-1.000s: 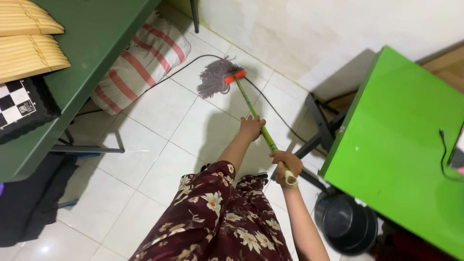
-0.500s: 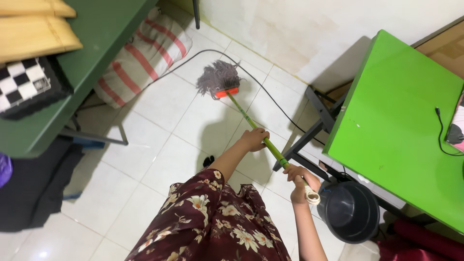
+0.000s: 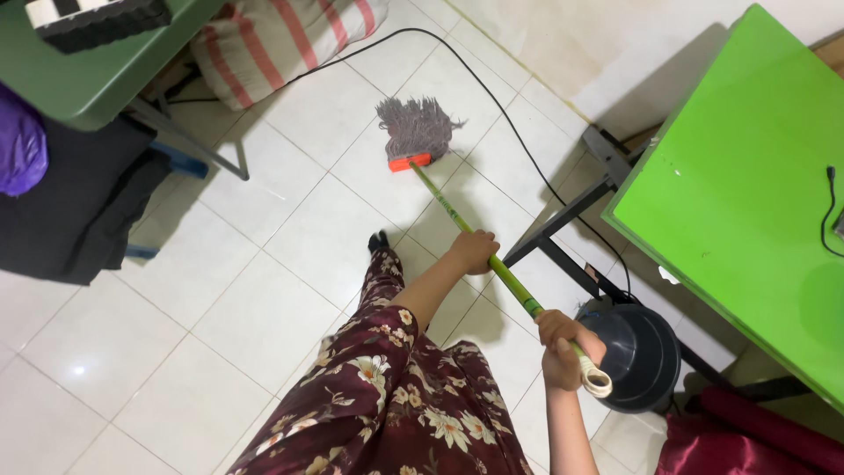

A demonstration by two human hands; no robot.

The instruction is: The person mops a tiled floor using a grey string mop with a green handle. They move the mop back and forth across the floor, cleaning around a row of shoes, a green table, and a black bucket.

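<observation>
Grey mop (image 3: 413,132) lies on the far tiles; both hands grip its green pole — left hand (image 3: 473,252), right hand (image 3: 563,347). Keep strokes off the cable (image 3: 519,145), probably loose.

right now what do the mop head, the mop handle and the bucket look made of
Mop head: soft grey-purple yarn or cotton strings, matte and frayed, fanned on the tile, clamped in what looks like an orange plastic bar. Mop handle: smooth, glossy green with a pale end cap; plastic-coated metal or plastic, hard to say which. Bucket: dark grey, likely moulded plastic, going by its smooth rounded rim and dull sheen.
</observation>
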